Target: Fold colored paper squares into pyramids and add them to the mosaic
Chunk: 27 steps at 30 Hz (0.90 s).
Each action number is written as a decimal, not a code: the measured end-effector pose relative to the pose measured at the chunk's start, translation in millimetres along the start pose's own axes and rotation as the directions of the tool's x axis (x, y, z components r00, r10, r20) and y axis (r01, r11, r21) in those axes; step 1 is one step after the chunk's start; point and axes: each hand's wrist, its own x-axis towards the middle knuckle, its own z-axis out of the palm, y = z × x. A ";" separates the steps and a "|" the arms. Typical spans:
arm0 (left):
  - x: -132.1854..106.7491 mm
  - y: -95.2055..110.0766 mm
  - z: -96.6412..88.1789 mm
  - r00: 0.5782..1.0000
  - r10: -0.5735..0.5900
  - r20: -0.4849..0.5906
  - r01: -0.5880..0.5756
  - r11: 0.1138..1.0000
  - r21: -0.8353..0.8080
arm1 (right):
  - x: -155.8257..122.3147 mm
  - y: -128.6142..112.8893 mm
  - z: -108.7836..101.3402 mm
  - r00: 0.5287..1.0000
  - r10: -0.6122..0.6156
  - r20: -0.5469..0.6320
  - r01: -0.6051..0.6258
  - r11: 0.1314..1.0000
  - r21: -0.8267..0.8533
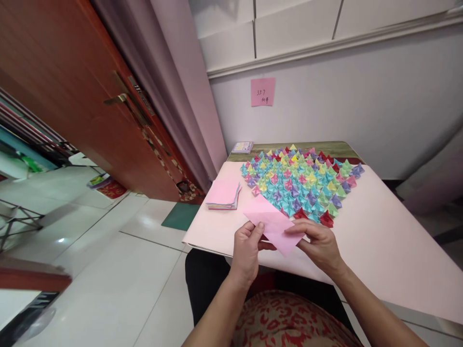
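A square sheet of pink paper [275, 224] is held in the air above the table's near edge, one corner pointing toward me. A crease seems to run across it. My left hand [249, 246] pinches its left side, thumb on top and fingers partly hidden beneath. On the right side, my right hand [318, 241] grips it between thumb and fingers. Just beyond the sheet, many small folded paper pieces [289, 185] in blue, green, purple, yellow, pink and red stand close together. To the left lies a stack of square paper [223, 193] with pink on top.
The table [390, 260] has a pale pink cover, with bare wood at its far end. A small packet [242, 147] lies at the far left corner. A pink note [263, 92] with handwriting sticks to the wall. A brown door [83, 96] and a curtain [181, 72] are at left.
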 end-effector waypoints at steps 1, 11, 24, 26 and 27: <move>0.7 -0.3 0.9 1.000 0.009 -0.012 -0.010 1.000 -0.008 | -0.6 -0.4 -0.5 1.000 -0.013 -0.004 0.013 1.000 -0.016; 0.9 -8.7 0.6 0.995 0.022 -0.092 -0.028 0.997 -0.069 | 1.3 11.0 7.4 0.999 -0.027 -0.017 0.027 1.000 -0.014; 4.5 -25.6 -11.3 0.994 0.064 -0.092 -0.052 0.991 0.122 | -15.9 3.0 38.8 0.888 0.455 0.068 -0.447 0.818 0.363; 5.5 -28.0 -17.1 0.999 0.026 -0.047 -0.017 0.985 0.169 | -18.9 5.2 40.4 0.839 0.511 0.188 -0.542 0.755 0.368; 5.5 -28.7 -19.6 1.000 0.005 -0.025 0.000 0.983 0.186 | -20.0 6.9 40.7 0.814 0.531 0.236 -0.580 0.725 0.371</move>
